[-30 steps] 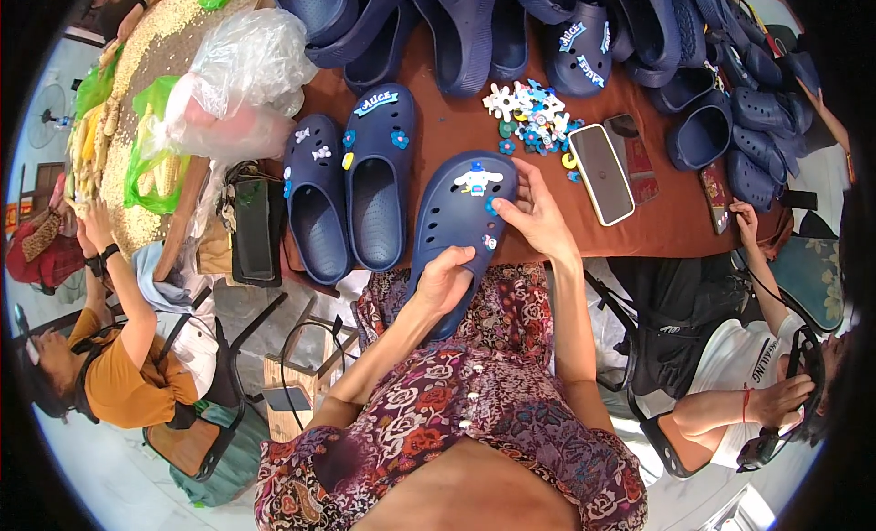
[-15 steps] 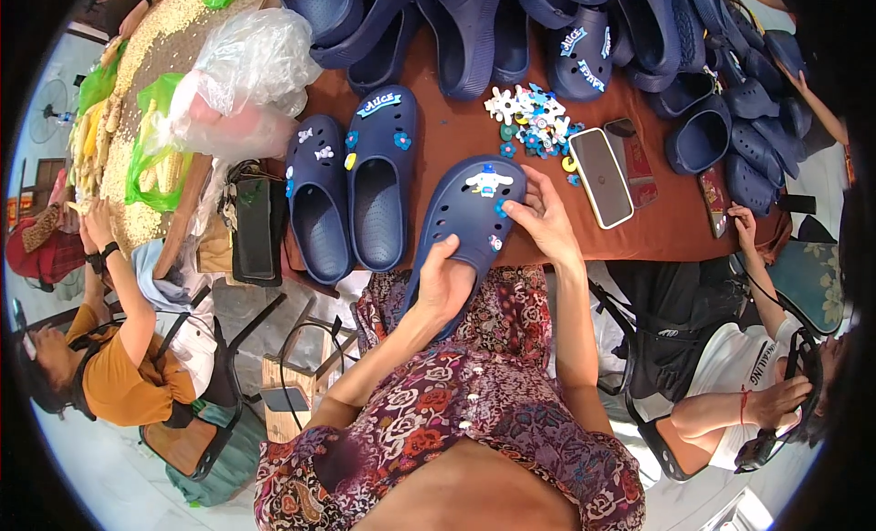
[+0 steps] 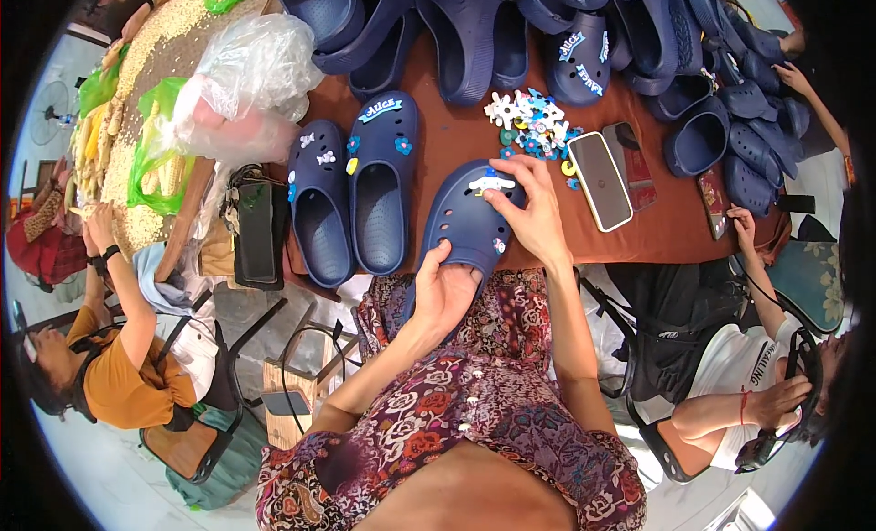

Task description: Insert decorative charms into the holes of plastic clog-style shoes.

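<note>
Holding a navy clog (image 3: 456, 207) at the near edge of the table (image 3: 456, 134), the left hand (image 3: 447, 289) is clamped on its heel end, with the thumb along the left rim and the other fingers partly hidden at the foot hole. The right hand (image 3: 531, 207) is closed around the toe's right side, its thumb against a white charm (image 3: 481, 183) with a blue top. Whether the fingertips pinch that charm or only press beside it, I cannot tell. A small charm (image 3: 499, 245) sits on the clog's right side, near the right wrist.

Just left of the held clog, a pair of clogs, one left (image 3: 319, 207) and one right (image 3: 381, 189), lies side by side with toes pointing far, both wearing charms. Beyond the right hand is a loose pile of charms (image 3: 534, 125), white, blue, green and yellow. Right of it lies a phone (image 3: 602, 182) with a pale edge. More navy clogs (image 3: 456, 38) line the far side, and others (image 3: 698, 143) are heaped on the right. A clear plastic bag (image 3: 251, 66) rests at the far left.

On the left, a person in an orange top (image 3: 137, 376) sits near corn cobs (image 3: 169, 171); on the right sits a person in a white shirt (image 3: 739, 376).
</note>
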A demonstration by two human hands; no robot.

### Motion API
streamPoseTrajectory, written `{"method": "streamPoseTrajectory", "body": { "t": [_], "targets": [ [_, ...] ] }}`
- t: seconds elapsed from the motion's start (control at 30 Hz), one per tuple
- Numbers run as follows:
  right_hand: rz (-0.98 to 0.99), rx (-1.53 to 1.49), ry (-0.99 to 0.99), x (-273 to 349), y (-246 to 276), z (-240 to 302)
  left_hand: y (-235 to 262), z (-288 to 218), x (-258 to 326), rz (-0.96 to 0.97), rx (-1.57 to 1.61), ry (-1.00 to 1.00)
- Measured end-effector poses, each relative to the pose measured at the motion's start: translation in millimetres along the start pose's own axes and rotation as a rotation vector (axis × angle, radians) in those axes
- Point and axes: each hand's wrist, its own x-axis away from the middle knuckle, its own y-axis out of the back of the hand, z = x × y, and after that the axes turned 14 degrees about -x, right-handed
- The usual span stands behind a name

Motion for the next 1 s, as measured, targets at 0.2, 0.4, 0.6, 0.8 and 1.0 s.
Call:
{"method": "streamPoseTrajectory", "body": {
  "t": [0.2, 0.4, 0.6, 0.8, 1.0],
  "targets": [
    [0.004, 0.014, -0.039, 1, -3, -1, -1, -1, 0, -0.025, 0.02, -0.008],
    [-0.231, -0.058, 0.063, -16, 4, -13, 12, -5, -1, -0.01, 0.204, 0.042],
    [-0.258, 0.255, 0.173, -70, 14, -47, 7, -3, 1, -0.039, 0.182, 0.065],
    [-0.184, 0.366, 0.168, -97, 10, -65, 4, -4, 4, -0.062, 0.228, 0.073],
    [-0.112, 0.522, 0.215, -95, 8, -64, 5, -6, 6, -0.074, 0.257, 0.076]
  ]
}}
